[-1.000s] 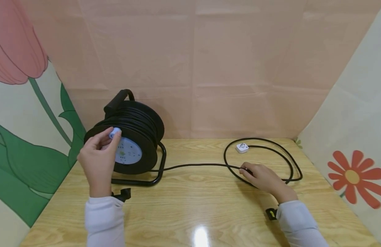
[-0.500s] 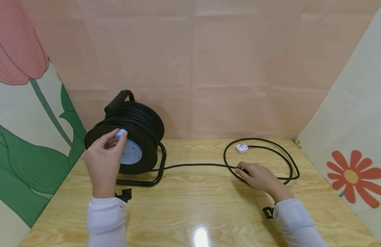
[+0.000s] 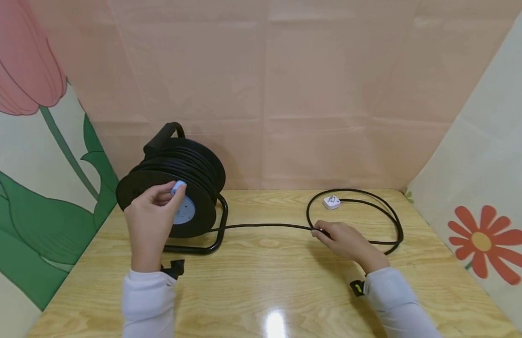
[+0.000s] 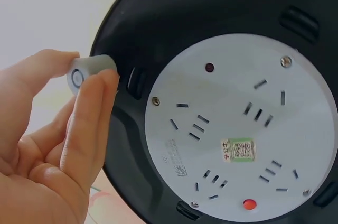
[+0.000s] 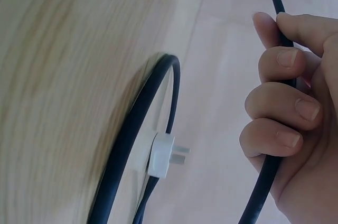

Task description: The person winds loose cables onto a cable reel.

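On the left of the table stands a black cable reel (image 3: 176,157) wound with cable, on a tube frame (image 3: 220,230). My left hand (image 3: 151,220) pinches the small blue-grey crank knob (image 4: 91,71) between thumb and fingers, near the rim of the reel's front disc. Beside it, the left wrist view shows the disc's pale socket plate (image 4: 232,97) with slots and a red button (image 4: 249,204). My right hand (image 3: 343,241) grips the black cable (image 3: 265,225), fingers curled round it in the right wrist view. From there the cable runs left to the reel.
Behind my right hand, a loose loop of cable (image 3: 389,206) lies on the wooden table (image 3: 261,277). Within the loop rests a white plug (image 3: 331,203), its pins upward. Pink sheeting (image 3: 265,94) closes off the back, and flower-printed panels (image 3: 482,241) flank both sides.
My left hand has carried the knob rightward around the disc, so it now covers more of the socket plate. My right hand has moved left with the cable, and the loop has shrunk.
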The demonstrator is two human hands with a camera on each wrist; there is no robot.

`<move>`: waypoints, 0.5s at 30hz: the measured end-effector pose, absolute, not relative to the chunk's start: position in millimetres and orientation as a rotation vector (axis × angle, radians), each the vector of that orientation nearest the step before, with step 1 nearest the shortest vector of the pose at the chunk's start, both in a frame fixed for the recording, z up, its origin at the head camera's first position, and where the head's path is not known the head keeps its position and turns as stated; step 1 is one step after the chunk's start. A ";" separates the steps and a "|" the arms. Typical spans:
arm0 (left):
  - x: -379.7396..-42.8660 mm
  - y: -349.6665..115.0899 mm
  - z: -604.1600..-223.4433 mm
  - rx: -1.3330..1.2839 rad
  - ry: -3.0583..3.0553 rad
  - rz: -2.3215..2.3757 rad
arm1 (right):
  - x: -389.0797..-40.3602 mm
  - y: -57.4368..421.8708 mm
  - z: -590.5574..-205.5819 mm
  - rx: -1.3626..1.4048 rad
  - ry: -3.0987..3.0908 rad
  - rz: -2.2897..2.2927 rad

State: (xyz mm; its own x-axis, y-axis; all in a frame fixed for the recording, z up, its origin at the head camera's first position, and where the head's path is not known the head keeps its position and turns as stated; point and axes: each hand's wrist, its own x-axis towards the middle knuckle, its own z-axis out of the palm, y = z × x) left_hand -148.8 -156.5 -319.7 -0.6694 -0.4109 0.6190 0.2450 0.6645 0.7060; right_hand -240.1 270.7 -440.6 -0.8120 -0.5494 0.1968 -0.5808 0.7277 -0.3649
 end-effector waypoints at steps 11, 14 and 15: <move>-146.4 -149.7 -318.0 0.157 -2.254 -1.083 | -242.5 251.8 -437.4 0.995 -2.835 0.646; -146.1 -148.2 -319.0 0.144 -2.273 -1.099 | -243.6 247.4 -434.2 1.022 -2.816 0.646; -146.1 -147.6 -319.5 0.141 -2.282 -1.102 | -243.9 246.0 -433.0 1.029 -2.812 0.649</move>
